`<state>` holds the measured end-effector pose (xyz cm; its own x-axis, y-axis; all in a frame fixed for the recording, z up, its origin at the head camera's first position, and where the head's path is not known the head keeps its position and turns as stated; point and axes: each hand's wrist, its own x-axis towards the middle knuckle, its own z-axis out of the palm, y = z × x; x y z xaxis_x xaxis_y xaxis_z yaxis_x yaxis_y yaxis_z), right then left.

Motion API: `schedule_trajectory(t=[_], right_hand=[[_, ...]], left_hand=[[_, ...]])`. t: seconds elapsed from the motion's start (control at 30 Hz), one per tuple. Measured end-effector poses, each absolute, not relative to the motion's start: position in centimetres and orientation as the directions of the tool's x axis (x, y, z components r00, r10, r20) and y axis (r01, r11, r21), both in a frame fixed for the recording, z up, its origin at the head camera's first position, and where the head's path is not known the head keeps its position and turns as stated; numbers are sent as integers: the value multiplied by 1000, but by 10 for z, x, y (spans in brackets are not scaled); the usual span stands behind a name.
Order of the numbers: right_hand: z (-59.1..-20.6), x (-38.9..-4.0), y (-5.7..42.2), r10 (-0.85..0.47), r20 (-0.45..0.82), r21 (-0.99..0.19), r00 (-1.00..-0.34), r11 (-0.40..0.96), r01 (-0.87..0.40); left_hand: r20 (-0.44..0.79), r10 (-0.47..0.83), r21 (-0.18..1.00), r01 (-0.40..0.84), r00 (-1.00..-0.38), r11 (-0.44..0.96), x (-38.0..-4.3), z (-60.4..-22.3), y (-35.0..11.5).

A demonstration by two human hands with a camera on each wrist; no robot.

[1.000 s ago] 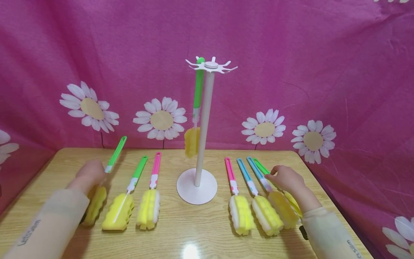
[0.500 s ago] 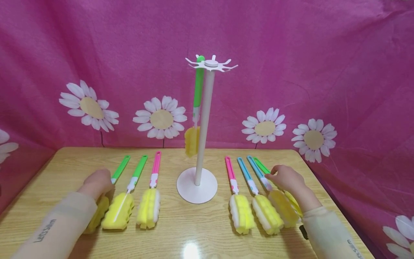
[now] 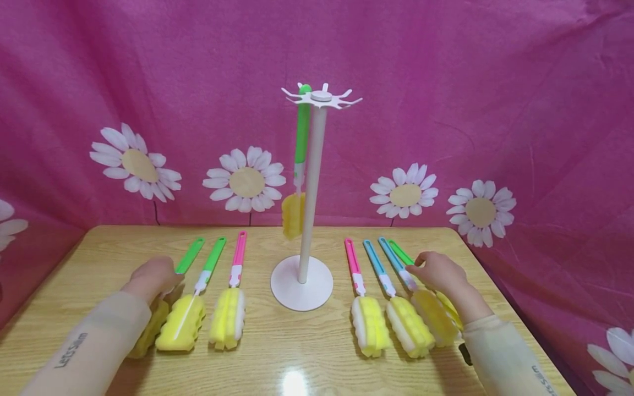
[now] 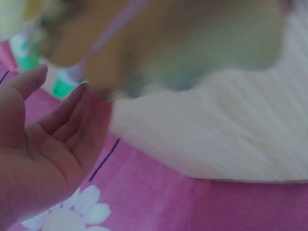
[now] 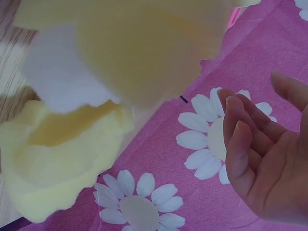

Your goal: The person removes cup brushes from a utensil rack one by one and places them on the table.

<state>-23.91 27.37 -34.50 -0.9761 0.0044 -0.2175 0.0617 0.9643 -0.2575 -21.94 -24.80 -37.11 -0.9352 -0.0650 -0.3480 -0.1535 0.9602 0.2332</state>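
In the head view my left hand (image 3: 152, 276) is over the stem of a green-handled sponge bottle brush (image 3: 190, 256) lying at the left. The left wrist view shows that hand's thumb and fingers (image 4: 72, 130) apart, beside the blurred brush. My right hand (image 3: 440, 273) hovers at the rightmost brushes, partly hiding a green-handled brush (image 3: 400, 252) and touching or nearly touching a blue-handled one (image 3: 391, 256). Seen from the right wrist, its fingers (image 5: 240, 159) are loosely bent with nothing between them and the thumb.
A white stand (image 3: 311, 192) with several hooks rises mid-table; a green-handled brush (image 3: 303, 132) hangs from it. Between left hand and stand lie green-handled (image 3: 180, 324) and pink-handled (image 3: 228, 319) brushes. Right of it lie pink-handled (image 3: 370, 327) and blue-handled (image 3: 408, 328) ones. A pink flowered cloth (image 3: 495, 110) hangs behind.
The left green-handled brush, its handle raised a second ago, has come down toward the table and slightly right with my left hand. My right hand has hardly moved.
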Motion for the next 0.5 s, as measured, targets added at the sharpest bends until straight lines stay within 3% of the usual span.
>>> schedule_trajectory(t=[0.23,0.5], right_hand=[[-345,-239,273,15,-232,-258,-972,963,77],[-344,-240,273,6,-220,-254,-975,965,64]], left_hand=[[-153,17,260,-24,-988,965,-236,-350,-224],[-33,30,315,18,-999,949,-246,-337,-192]])
